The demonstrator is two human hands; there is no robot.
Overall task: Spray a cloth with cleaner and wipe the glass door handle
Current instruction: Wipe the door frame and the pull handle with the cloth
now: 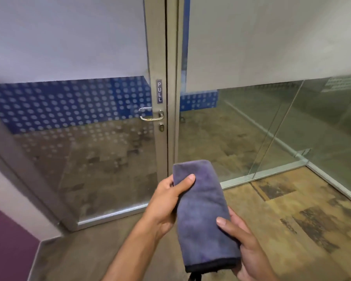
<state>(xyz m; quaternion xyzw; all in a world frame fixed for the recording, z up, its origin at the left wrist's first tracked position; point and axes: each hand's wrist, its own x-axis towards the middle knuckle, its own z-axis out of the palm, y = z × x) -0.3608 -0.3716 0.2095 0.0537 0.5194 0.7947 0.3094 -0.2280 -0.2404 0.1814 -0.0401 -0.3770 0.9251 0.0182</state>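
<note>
I see my left hand (166,201) and right hand (245,246) both gripping the folded purple cloth (203,216) between them. The door handle (151,114) sits well beyond my left hand, untouched, under a PULL label (159,91).

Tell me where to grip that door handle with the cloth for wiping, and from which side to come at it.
Grip the horizontal bar of the door handle, wrapping the folded cloth around it. Come from the front and the left, at its free curved end: the bar pivots near the frame on the right, below the PULL sign, so that end is blocked. Probably use one hand, since both the left hand and right hand now hold the cloth.
</note>
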